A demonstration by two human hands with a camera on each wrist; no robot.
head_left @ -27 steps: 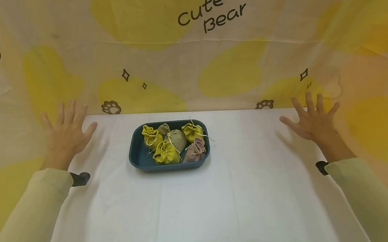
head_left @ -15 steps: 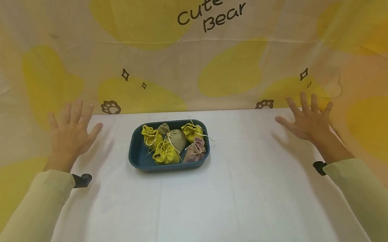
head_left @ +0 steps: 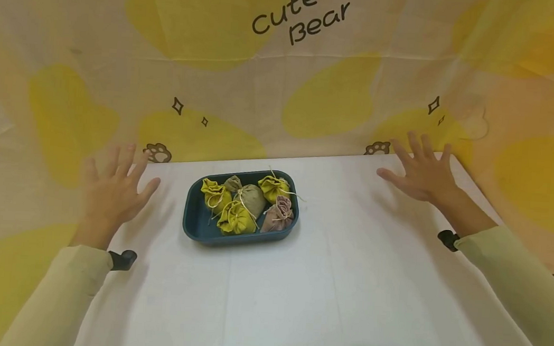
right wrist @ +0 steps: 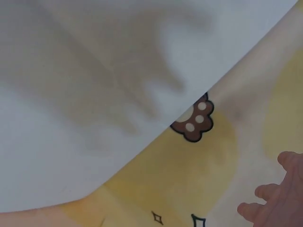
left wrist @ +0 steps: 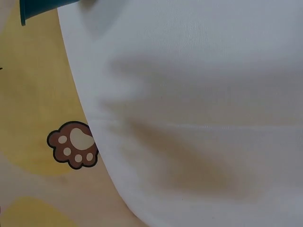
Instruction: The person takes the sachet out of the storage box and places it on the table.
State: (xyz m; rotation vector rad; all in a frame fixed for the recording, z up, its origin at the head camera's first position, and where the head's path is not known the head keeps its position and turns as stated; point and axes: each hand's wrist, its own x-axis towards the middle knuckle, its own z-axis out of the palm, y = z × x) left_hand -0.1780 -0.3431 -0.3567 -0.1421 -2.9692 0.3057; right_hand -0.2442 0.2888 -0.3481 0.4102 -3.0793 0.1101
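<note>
My left hand (head_left: 115, 197) hovers with fingers spread over the table's left side, to the left of a dark blue tray (head_left: 194, 231). The right hand (head_left: 422, 174), also spread and holding nothing, is raised over the far right of the table. Inside the tray lie several small tied cloth pouches: a yellow pouch (head_left: 216, 197) at left, another yellow pouch (head_left: 236, 218) in front, a grey-green pouch (head_left: 251, 199) in the middle, a third yellow pouch (head_left: 274, 188) at back right and a mauve pouch (head_left: 278, 215) at front right. In the right wrist view, fingertips (right wrist: 267, 191) show at lower right.
A white cloth (head_left: 278, 300) covers the table. Behind its far edge rises a yellow and cream curtain (head_left: 329, 97) printed with "Cute Bear" and paw marks. Each wrist wears a dark band, the left band (head_left: 123, 260) and the right band (head_left: 448, 240). Hand shadows fall on the cloth.
Both hands have drifted inward toward the tray, the left moving right and the right moving left. Their fingers stay spread. The tray and pouches have stayed put.
</note>
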